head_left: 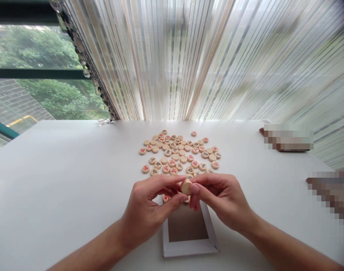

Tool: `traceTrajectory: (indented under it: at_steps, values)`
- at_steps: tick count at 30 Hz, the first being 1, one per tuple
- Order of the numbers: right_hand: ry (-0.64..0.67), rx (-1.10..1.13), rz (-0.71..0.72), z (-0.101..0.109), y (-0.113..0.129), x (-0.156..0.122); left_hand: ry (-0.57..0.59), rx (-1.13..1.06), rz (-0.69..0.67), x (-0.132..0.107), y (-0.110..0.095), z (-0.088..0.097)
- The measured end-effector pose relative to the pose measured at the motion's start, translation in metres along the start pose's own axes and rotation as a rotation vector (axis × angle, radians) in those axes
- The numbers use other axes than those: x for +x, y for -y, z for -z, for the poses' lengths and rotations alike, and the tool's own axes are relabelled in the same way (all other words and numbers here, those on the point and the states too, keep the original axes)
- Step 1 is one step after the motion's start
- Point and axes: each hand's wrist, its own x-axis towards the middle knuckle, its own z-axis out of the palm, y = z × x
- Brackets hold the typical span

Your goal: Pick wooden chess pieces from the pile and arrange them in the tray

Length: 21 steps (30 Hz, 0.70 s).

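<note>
Pale wood shows between the fingertips: a plain-faced disc (185,187), held just above the far end of an open tray (192,248). The right hand (226,195) pinches it between thumb and fingers; the left hand (149,201) curves thumb and forefinger close around its other side, though whether it grips too I cannot tell. The tray's near edge and corners stand out past the hands, while its far edge is hidden behind them. Broad stretches of tabletop (76,169) lie to either side; forward, scattered pieces (181,147) crowd the way. Many of those bear red or black Chinese characters, mostly too small or turned to read; others show plain faces. The tabletop is smooth and white, with two blurred brown-edged objects at right. Beyond hangs a striped string curtain (174,56), and window panes (47,90) at left show trees and brickwork.
</note>
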Motion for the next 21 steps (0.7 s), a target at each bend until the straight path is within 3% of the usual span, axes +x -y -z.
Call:
traceTrajectory:
  at_steps: [9, 17, 21]
  values:
    - [0.048, 0.166, -0.262, -0.0045, 0.0018, -0.0017, 0.048, 0.034, -0.005, 0.0006, -0.0006, -0.0008]
    - [0.036, 0.15, -0.287, -0.0042, 0.0023, -0.0019, 0.132, 0.118, -0.055, 0.0013, -0.0039, 0.0]
    - [0.058, 0.142, -0.276, -0.0019, 0.0026, -0.0008, 0.164, 0.102, 0.002, 0.0013, -0.0062, 0.0007]
